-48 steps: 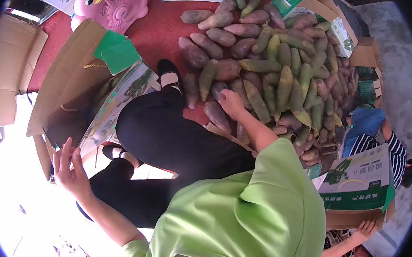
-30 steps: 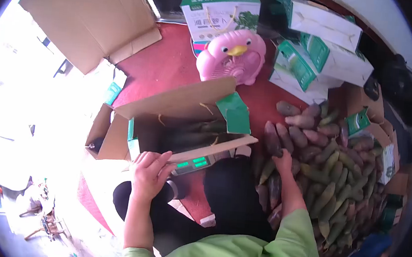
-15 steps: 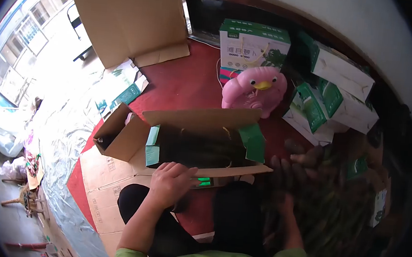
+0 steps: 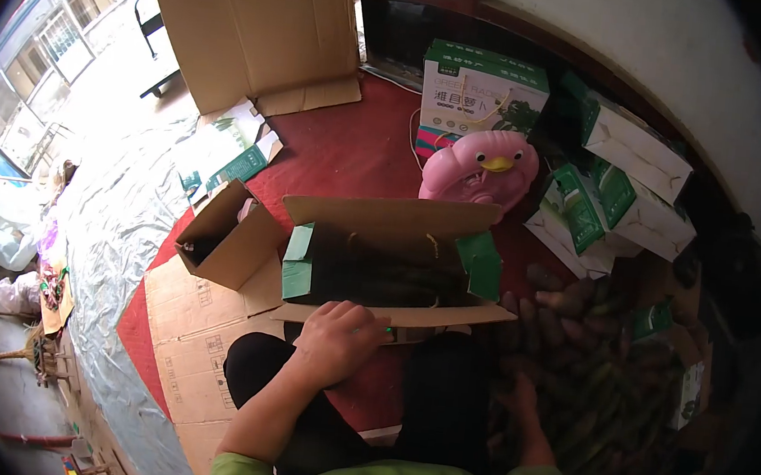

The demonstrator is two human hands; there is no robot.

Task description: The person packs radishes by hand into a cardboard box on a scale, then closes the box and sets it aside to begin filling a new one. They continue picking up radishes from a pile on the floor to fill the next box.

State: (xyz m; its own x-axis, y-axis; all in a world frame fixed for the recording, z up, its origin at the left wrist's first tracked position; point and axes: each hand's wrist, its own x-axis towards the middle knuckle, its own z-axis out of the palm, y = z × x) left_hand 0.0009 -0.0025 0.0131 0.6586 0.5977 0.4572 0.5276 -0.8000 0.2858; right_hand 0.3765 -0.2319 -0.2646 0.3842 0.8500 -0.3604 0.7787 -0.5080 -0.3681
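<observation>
An opened carton point(image 4: 392, 213) with green end flaps lies before my knees, long dark radishes point(image 4: 377, 278) in its shaded inside. My left hand point(image 4: 340, 342) is at its near flap point(image 4: 446, 317), fingers bent together over the edge. Just below that flap, a small green lit display point(image 4: 390, 330) peeks out beside my fingers. On the right, my right hand point(image 4: 520, 399) reaches down at the edge of a heap of radishes point(image 4: 602, 393). Its fingers are lost in shadow among them.
A narrow brown box point(image 4: 235, 247) stands left of the carton on flattened cardboard point(image 4: 184, 311). Behind are a pink bird-faced plastic item point(image 4: 468, 168) and a white-and-green gift box point(image 4: 470, 92). More white-and-green boxes point(image 4: 642, 147) lie back right; clear plastic sheeting point(image 4: 109, 241) stretches along the left.
The view has shifted slightly, so everything sits a little differently. My left fingers have bent closer over the flap and the green display shows less. My right hand has lowered slightly beside the heap.
</observation>
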